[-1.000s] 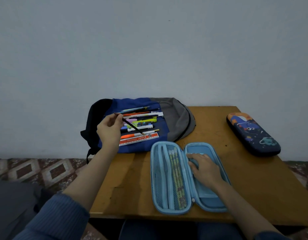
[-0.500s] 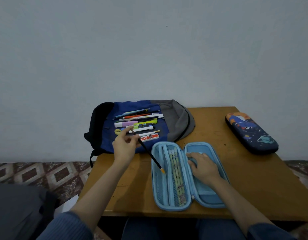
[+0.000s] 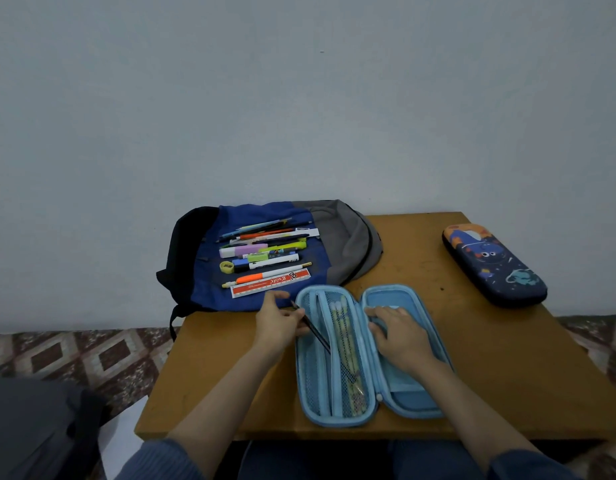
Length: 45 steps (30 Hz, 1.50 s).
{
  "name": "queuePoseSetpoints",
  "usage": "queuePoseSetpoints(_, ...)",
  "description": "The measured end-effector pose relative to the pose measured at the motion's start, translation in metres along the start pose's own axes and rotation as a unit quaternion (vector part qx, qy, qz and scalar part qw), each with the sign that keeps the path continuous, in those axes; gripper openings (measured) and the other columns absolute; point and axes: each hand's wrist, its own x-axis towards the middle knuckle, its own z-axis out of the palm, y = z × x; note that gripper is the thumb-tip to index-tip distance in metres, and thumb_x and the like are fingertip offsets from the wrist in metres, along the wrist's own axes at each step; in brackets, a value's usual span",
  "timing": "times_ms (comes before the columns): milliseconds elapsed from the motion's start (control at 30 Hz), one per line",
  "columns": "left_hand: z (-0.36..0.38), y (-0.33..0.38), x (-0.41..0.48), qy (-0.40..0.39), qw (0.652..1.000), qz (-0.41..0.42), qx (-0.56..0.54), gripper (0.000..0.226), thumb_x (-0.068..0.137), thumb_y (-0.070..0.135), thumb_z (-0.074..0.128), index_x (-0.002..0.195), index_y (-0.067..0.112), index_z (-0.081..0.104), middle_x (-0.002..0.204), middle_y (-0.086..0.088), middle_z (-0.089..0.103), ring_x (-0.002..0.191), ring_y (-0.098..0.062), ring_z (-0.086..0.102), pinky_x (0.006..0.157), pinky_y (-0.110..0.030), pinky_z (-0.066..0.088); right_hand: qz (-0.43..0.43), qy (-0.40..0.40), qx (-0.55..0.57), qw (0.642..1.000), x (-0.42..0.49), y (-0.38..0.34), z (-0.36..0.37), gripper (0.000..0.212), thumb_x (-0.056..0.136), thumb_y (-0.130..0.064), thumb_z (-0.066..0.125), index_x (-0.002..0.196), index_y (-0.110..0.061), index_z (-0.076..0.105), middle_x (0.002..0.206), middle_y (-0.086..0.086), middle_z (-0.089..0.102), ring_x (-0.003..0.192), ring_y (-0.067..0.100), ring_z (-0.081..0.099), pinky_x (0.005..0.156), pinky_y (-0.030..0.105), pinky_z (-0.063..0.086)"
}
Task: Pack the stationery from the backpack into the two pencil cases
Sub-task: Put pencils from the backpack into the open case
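Note:
A light blue pencil case (image 3: 407,299) lies open on the wooden table (image 3: 507,358), with several pale pencils under its left mesh pocket. My left hand (image 3: 278,318) pinches a black pencil (image 3: 317,336) whose lower end slants under the mesh of the case's left half. My right hand (image 3: 400,332) rests flat with spread fingers on the case's right half. A blue and grey backpack (image 3: 344,237) lies flat at the back, carrying pens, markers, a highlighter, a yellow sharpener (image 3: 226,267) and a red ruler (image 3: 270,282). A dark space-print pencil case (image 3: 493,265) sits closed at the right.
The table stands against a plain pale wall. Its left edge drops to a patterned tile floor (image 3: 74,355). A dark grey object (image 3: 32,427) sits low at the left. Bare wood lies between the two cases.
My left hand carried the black pencil from the backpack down to the open blue case, and its tip now lies inside the left half. My right hand stayed on the case.

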Motion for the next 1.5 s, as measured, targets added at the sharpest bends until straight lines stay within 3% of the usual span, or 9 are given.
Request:
queuePoseSetpoints(167, 0.014, 0.002, 0.002, -0.021, 0.997, 0.0, 0.077, 0.022, 0.088, 0.002, 0.058, 0.108, 0.009, 0.051, 0.088, -0.011, 0.061, 0.064, -0.02, 0.066, 0.068, -0.032, 0.059, -0.007, 0.012, 0.01, 1.0, -0.001, 0.001, 0.001, 0.033, 0.098, -0.03, 0.041, 0.13, -0.027, 0.049, 0.124, -0.011, 0.056, 0.123, 0.013, 0.041, 0.088, 0.031, 0.045)
queuePoseSetpoints(267, 0.018, 0.003, -0.002, -0.1, 0.965, 0.049, 0.237, 0.022, 0.092, 0.008, 0.055, 0.113, 0.007, 0.061, 0.097, -0.01, 0.066, 0.073, -0.019, 0.067, 0.076, -0.027, 0.056, -0.012, 0.016, 0.01, 1.0, -0.002, 0.001, 0.002, 0.033, 0.098, -0.03, 0.041, 0.13, -0.027, 0.049, 0.123, -0.011, 0.056, 0.122, 0.012, 0.041, 0.088, 0.03, 0.045)
queuePoseSetpoints(400, 0.024, 0.001, -0.015, -0.106, 0.924, 0.105, 0.351, 0.035, 0.098, 0.028, 0.045, 0.075, 0.007, 0.062, 0.072, -0.006, 0.063, 0.07, -0.018, 0.064, 0.067, -0.025, 0.051, -0.013, 0.018, 0.015, 1.0, -0.002, 0.001, 0.002, 0.033, 0.098, -0.03, 0.042, 0.129, -0.028, 0.05, 0.123, -0.011, 0.056, 0.122, 0.012, 0.041, 0.087, 0.031, 0.044)
queuePoseSetpoints(500, 0.024, -0.004, -0.022, -0.106, 0.927, 0.107, 0.344, 0.031, 0.09, 0.035, 0.058, 0.065, 0.017, 0.053, 0.065, 0.003, 0.056, 0.058, -0.008, 0.053, 0.051, -0.017, 0.044, -0.012, 0.019, 0.01, 1.0, -0.002, 0.001, 0.002, 0.033, 0.098, -0.03, 0.041, 0.129, -0.028, 0.05, 0.124, -0.012, 0.056, 0.122, 0.011, 0.041, 0.087, 0.029, 0.043)
queuePoseSetpoints(633, 0.03, -0.011, -0.029, -0.098, 0.939, 0.097, 0.315, 0.023, 0.081, 0.024, 0.071, 0.069, 0.019, 0.052, 0.073, 0.008, 0.055, 0.064, -0.001, 0.05, 0.051, -0.01, 0.035, -0.007, 0.015, 0.007, 1.0, -0.002, 0.001, 0.002, 0.034, 0.098, -0.03, 0.04, 0.13, -0.028, 0.049, 0.125, -0.011, 0.055, 0.123, 0.012, 0.041, 0.089, 0.03, 0.043)
queuePoseSetpoints(1033, 0.029, -0.012, -0.034, -0.119, 0.987, 0.008, 0.111, 0.022, 0.087, 0.0, 0.059, 0.082, 0.015, 0.043, 0.073, 0.001, 0.059, 0.05, -0.004, 0.056, 0.047, -0.014, 0.042, -0.003, 0.005, 0.01, 1.0, -0.001, -0.001, 0.002, 0.034, 0.098, -0.031, 0.04, 0.131, -0.027, 0.048, 0.127, -0.01, 0.054, 0.125, 0.013, 0.039, 0.094, 0.033, 0.043)
queuePoseSetpoints(1167, 0.03, -0.01, -0.03, -0.147, 0.986, -0.019, 0.082, 0.022, 0.088, 0.008, 0.061, 0.095, 0.019, 0.044, 0.097, -0.013, 0.067, 0.071, -0.019, 0.062, 0.058, -0.027, 0.048, -0.005, 0.011, 0.013, 1.0, -0.002, 0.0, 0.002, 0.034, 0.098, -0.03, 0.041, 0.131, -0.027, 0.048, 0.126, -0.01, 0.055, 0.124, 0.013, 0.04, 0.093, 0.032, 0.044)
queuePoseSetpoints(1300, 0.028, -0.008, -0.027, -0.159, 0.985, -0.024, 0.07, 0.025, 0.088, 0.007, 0.061, 0.101, 0.02, 0.043, 0.091, -0.012, 0.068, 0.074, -0.022, 0.065, 0.069, -0.037, 0.055, -0.008, 0.012, 0.01, 1.0, -0.001, 0.0, 0.002, 0.034, 0.098, -0.031, 0.041, 0.131, -0.028, 0.048, 0.125, -0.011, 0.055, 0.124, 0.012, 0.039, 0.092, 0.031, 0.043)
queuePoseSetpoints(1500, -0.004, 0.011, -0.007, -0.086, 0.99, 0.044, 0.105, 0.021, 0.09, 0.004, 0.055, 0.107, 0.014, 0.05, 0.091, -0.006, 0.064, 0.071, -0.015, 0.064, 0.061, -0.023, 0.054, -0.021, 0.019, 0.003, 1.0, 0.0, 0.004, 0.001, 0.033, 0.097, -0.031, 0.043, 0.129, -0.028, 0.051, 0.123, -0.013, 0.058, 0.122, 0.011, 0.043, 0.087, 0.028, 0.045)
